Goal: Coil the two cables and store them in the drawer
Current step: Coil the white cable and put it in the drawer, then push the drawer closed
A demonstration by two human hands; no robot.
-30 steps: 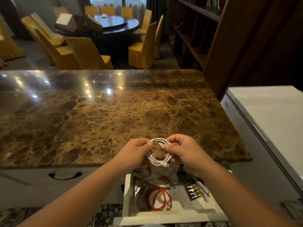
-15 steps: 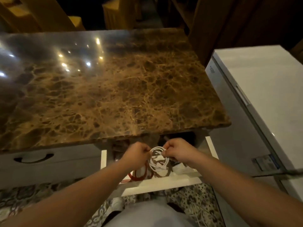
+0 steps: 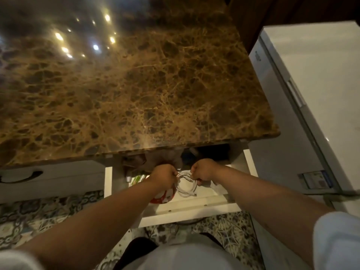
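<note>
**Inspector:** White cable (image 3: pixel 186 185) is wound into a neat coil and is held over the open drawer (image 3: pixel 196 208), low within its walls. Red cable (image 3: pixel 162 197) lies coiled on the drawer floor, partly hidden under the left wrist.

**Clerk:** So what stands finished?

**Inspector:** By my judgement, both cables are coiled and the red one is stored. Left to do: release the white coil into the drawer. Whether it already touches the drawer floor, I cannot tell.

**Clerk:** State of each hand?

**Inspector:** Left hand (image 3: pixel 162 177) has its fingers curled and pinches the coil's left side. Right hand (image 3: pixel 202 170) is likewise curled and pinches the right side. The coil hangs between the two, its lower loop dropping below both, just beside the red cable.

**Clerk:** Surroundings?

**Inspector:** The marble desk (image 3: pixel 136 84) overhangs the back of the drawer. Other small items sit at the drawer's rear, too dim to identify. A white appliance (image 3: pixel 311 94) stands to the right.
</note>
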